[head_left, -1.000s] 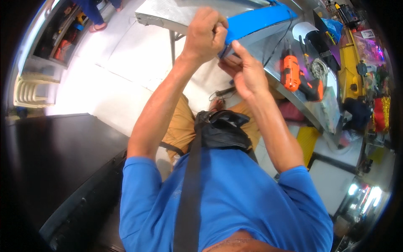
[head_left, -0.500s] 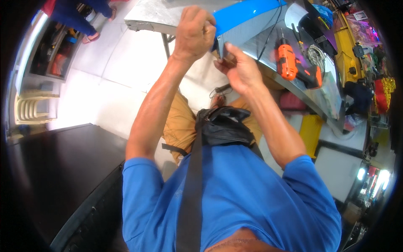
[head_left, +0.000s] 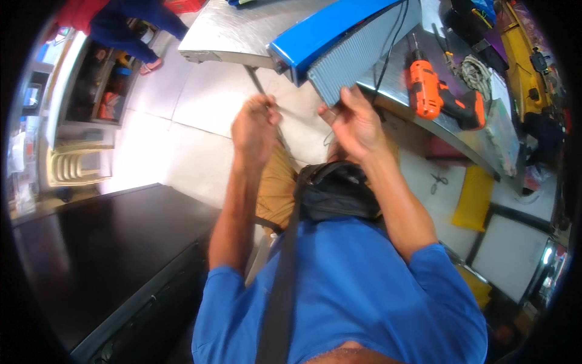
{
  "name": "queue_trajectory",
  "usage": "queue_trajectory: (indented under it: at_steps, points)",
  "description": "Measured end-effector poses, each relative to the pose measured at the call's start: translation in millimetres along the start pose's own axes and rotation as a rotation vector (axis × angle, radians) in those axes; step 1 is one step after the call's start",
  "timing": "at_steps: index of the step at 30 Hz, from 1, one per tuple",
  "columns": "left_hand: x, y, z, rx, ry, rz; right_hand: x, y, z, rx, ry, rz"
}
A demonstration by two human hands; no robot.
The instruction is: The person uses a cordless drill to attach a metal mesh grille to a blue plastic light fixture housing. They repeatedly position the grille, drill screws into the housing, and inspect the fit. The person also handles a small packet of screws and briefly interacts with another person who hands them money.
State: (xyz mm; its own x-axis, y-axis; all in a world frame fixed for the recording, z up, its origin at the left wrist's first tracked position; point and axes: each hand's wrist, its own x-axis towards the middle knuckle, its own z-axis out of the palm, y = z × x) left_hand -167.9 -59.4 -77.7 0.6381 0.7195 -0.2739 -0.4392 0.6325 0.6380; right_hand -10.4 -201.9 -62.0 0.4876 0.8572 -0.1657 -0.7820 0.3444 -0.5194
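A long blue casing (head_left: 327,39) with a grey ribbed side panel (head_left: 357,64) lies on the metal table, its near end jutting over the edge. My right hand (head_left: 361,127) is at the lower corner of the ribbed panel, thumb and forefinger closed around it. My left hand (head_left: 251,127) hangs in the air below and left of the casing's end, apart from it. Its fingers are curled together and somewhat blurred; whatever they may hold is too small to make out. A thin black cable (head_left: 388,51) runs across the ribbed panel.
On the metal table (head_left: 227,30) rest an orange and black cordless drill (head_left: 427,88) and a coil of pale cord (head_left: 476,76). A dark cabinet (head_left: 115,236) stands at my left, beyond it stacked cream stools (head_left: 76,164). Scissors (head_left: 436,182) lie low at right. Another person's legs (head_left: 136,30) show far left.
My left hand has come away from the casing's end, moving down toward me. My right hand stays by the panel's corner. The view has shifted slightly, and the other person has changed stance.
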Motion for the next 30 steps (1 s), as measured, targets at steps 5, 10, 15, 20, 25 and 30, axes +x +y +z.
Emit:
queue_trajectory:
  at_steps: [5,10,15,20,25,30]
  points:
    - [-54,-25,56,0.474,-0.088,0.005,-18,-3,-16,0.061,-0.079,0.035]
    - [-56,-54,74,1.144,-0.122,0.621,-22,1,-31,0.166,-0.240,0.030]
    - [-54,-58,67,1.296,-0.164,0.835,-31,-13,-16,0.022,-0.128,0.004]
    - [-49,-53,63,1.284,-0.301,0.859,-38,-34,0,-0.264,0.013,0.079]
    - [-53,-27,44,1.136,-0.176,0.500,-33,-42,8,-0.134,-0.025,0.081]
    - [3,14,53,1.578,-0.025,0.694,-27,-42,10,-0.159,-0.079,0.059]
